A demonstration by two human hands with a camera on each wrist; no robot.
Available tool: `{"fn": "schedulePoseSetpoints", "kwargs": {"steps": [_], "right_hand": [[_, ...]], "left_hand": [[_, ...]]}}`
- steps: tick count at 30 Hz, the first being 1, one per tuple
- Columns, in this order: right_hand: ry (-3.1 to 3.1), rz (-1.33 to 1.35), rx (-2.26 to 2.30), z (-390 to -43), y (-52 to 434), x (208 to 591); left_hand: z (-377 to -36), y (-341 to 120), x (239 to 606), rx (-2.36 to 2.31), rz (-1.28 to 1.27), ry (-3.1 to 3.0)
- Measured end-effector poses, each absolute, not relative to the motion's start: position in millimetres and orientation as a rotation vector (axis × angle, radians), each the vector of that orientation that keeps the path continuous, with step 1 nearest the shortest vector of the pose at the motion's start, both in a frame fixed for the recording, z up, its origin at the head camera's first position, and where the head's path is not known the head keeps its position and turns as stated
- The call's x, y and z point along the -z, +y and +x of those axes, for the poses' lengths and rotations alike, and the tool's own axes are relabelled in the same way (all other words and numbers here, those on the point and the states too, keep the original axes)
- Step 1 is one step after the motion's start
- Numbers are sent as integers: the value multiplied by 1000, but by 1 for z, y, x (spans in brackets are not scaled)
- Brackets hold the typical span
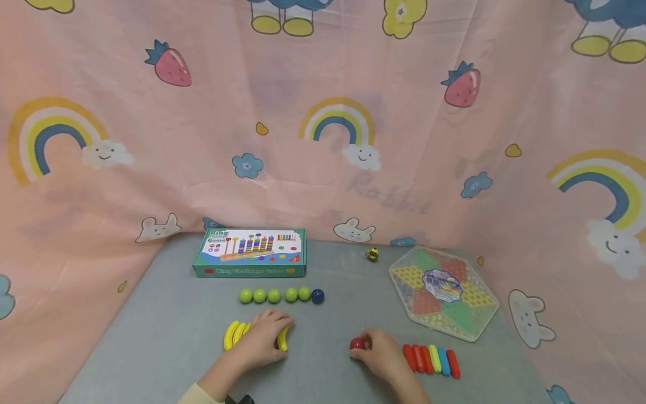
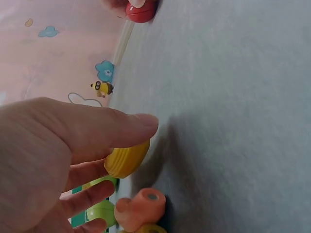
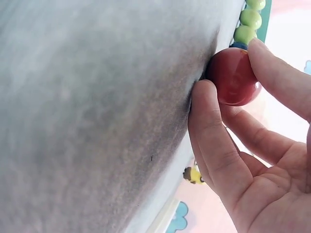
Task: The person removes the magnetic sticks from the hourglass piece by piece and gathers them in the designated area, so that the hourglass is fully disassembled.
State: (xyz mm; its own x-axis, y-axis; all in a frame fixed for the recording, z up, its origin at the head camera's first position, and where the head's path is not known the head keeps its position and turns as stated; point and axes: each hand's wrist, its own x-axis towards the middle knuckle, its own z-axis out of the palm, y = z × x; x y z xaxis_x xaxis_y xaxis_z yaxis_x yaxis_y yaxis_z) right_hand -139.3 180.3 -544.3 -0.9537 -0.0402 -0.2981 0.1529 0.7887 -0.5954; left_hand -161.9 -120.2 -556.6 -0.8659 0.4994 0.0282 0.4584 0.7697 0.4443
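Note:
My left hand pinches a yellow toy banana between thumb and index finger; the other fingers are spread. More yellow toy bananas lie in a row beside this hand, partly covered by it. Close below it in the left wrist view is a small orange toy whose kind I cannot tell. My right hand holds a shiny red ball at the tabletop, with thumb and fingers on either side. Several green balls and a dark blue ball stand in a row behind the hands.
Right of my right hand lies a row of red, yellow and blue sticks. A hexagonal board game sits at the right. At the back are a ring game box and a small bee figure, before a pink printed curtain.

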Motion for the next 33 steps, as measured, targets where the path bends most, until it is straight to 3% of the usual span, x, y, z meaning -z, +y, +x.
{"fn": "schedulePoseSetpoints", "kwargs": {"steps": [25, 33], "right_hand": [[2687, 115, 899, -142, 176, 541], [2744, 112, 1011, -166, 165, 536]], "left_hand": [[-154, -138, 553, -614, 740, 2832], [-151, -139, 552, -816, 831, 2835]]}}
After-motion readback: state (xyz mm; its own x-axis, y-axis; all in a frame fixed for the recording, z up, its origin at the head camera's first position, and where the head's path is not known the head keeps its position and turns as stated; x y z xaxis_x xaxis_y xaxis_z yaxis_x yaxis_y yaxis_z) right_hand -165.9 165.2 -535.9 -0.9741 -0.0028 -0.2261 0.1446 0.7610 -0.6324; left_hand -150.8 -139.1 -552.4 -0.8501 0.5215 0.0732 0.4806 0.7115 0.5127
